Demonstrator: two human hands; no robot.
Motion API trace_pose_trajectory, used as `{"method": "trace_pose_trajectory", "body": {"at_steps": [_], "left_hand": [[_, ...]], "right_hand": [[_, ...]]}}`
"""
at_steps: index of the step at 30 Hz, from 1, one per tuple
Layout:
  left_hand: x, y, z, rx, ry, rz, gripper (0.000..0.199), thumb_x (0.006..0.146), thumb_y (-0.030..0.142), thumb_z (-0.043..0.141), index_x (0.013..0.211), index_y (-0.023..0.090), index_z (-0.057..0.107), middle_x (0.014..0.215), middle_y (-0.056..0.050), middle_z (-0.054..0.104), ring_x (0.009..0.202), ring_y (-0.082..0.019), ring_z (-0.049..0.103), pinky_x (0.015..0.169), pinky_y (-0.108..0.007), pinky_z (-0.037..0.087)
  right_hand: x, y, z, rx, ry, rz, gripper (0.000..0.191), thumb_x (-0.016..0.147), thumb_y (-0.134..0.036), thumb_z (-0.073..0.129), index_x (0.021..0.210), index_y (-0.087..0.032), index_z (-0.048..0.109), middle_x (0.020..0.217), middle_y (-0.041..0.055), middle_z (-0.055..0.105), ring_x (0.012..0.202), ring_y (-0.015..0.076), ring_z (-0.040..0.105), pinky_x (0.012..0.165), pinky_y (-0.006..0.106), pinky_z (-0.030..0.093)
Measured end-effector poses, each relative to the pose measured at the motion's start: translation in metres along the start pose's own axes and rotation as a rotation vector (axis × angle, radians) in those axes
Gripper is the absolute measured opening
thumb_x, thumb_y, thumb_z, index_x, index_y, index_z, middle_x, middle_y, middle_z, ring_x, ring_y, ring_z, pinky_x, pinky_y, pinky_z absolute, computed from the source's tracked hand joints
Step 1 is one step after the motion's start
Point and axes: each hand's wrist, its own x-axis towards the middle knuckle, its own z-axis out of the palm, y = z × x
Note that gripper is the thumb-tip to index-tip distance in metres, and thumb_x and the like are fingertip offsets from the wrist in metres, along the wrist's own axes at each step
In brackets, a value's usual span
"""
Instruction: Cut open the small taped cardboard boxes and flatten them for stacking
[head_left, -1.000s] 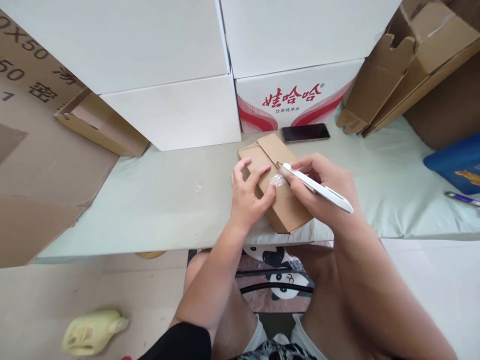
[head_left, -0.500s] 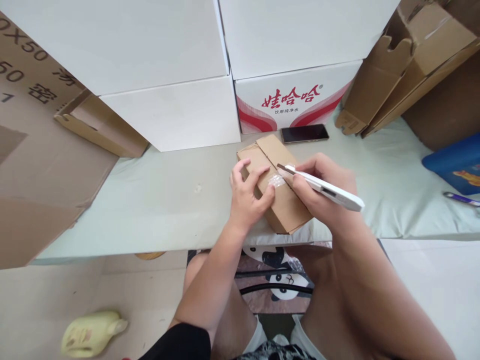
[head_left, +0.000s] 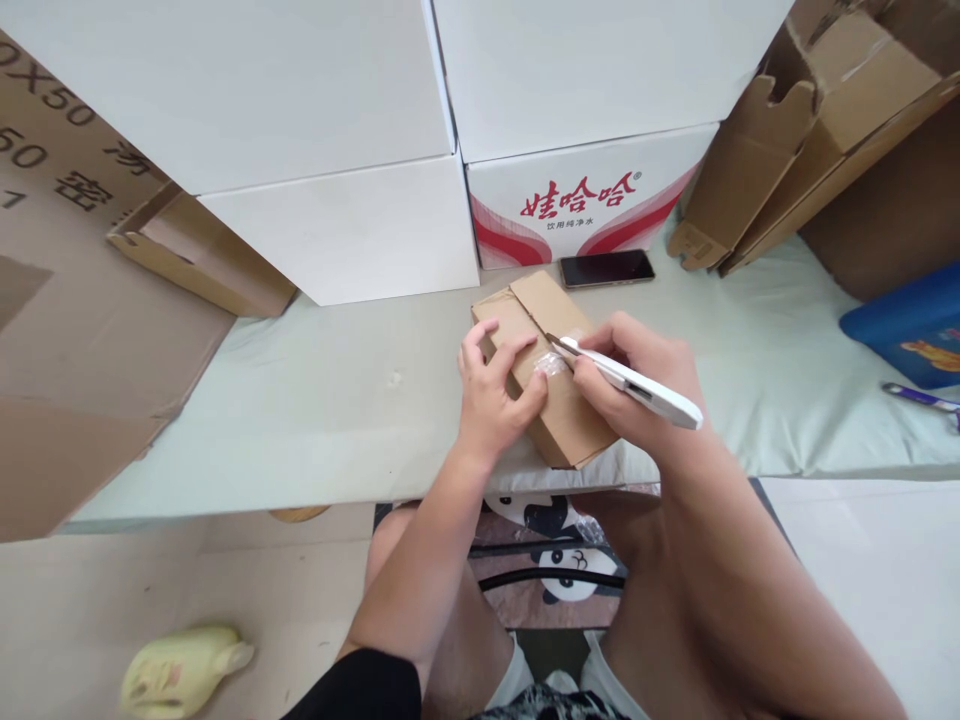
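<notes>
A small brown cardboard box (head_left: 571, 415) lies at an angle near the front edge of the cloth-covered surface, with clear tape (head_left: 552, 363) across its middle seam. My left hand (head_left: 495, 385) grips the box from its left side, fingers and thumb spread over the top. In my right hand (head_left: 630, 370) is a white utility knife (head_left: 652, 395), its blade out and its tip at the seam beside the tape.
Behind the box lies a black phone (head_left: 607, 268) before a white carton with red lettering (head_left: 581, 205). Large cardboard (head_left: 67, 330) stands left, opened cartons (head_left: 780, 150) right. A blue container (head_left: 911, 325) and a purple pen (head_left: 919, 396) lie far right. A yellow bottle (head_left: 180, 672) is on the floor.
My right hand and the knife have shifted slightly left, bringing the blade tip to the seam near the tape. My left hand holds the box as before.
</notes>
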Motion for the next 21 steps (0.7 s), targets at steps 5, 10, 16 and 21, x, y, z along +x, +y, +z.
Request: {"method": "trace_pose_trajectory", "body": {"at_steps": [5, 10, 16, 21], "left_hand": [[-0.0003, 0.0004, -0.0001, 0.006, -0.005, -0.014, 0.036, 0.09, 0.04, 0.066, 0.123, 0.025, 0.069, 0.145, -0.012, 0.039, 0.143, -0.033, 0.042, 0.122, -0.053, 0.036], [0.0005, 0.0008, -0.0011, 0.019, -0.014, -0.024, 0.036, 0.089, 0.04, 0.067, 0.122, 0.026, 0.069, 0.145, -0.011, 0.04, 0.144, -0.034, 0.042, 0.122, -0.054, 0.036], [0.0036, -0.0014, -0.0036, 0.005, -0.016, -0.042, 0.036, 0.085, 0.037, 0.072, 0.119, 0.026, 0.071, 0.144, -0.012, 0.042, 0.144, -0.034, 0.043, 0.122, -0.054, 0.037], [0.0052, -0.006, -0.0048, -0.022, -0.008, -0.054, 0.037, 0.087, 0.042, 0.072, 0.12, 0.026, 0.071, 0.145, -0.011, 0.041, 0.143, -0.033, 0.044, 0.123, -0.053, 0.038]], "right_hand": [[-0.0004, -0.0014, -0.0004, 0.004, 0.016, -0.06, 0.011, 0.074, -0.032, 0.057, 0.069, -0.025, 0.05, 0.054, -0.0041, 0.056, 0.048, 0.0125, 0.046, 0.052, 0.026, 0.037], [-0.0009, -0.0042, -0.0028, 0.036, -0.007, -0.058, 0.014, 0.07, -0.03, 0.056, 0.065, -0.025, 0.044, 0.051, -0.0043, 0.051, 0.047, 0.0126, 0.042, 0.05, 0.027, 0.035], [-0.0076, 0.0005, -0.0077, 0.076, 0.053, -0.016, 0.015, 0.065, -0.027, 0.056, 0.057, -0.026, 0.044, 0.046, -0.0033, 0.043, 0.045, 0.0134, 0.036, 0.047, 0.03, 0.03], [-0.0085, 0.0052, -0.0047, 0.242, 0.318, -0.05, 0.008, 0.068, -0.024, 0.055, 0.063, -0.026, 0.051, 0.05, -0.0026, 0.049, 0.045, 0.0149, 0.044, 0.044, 0.031, 0.031]]}}
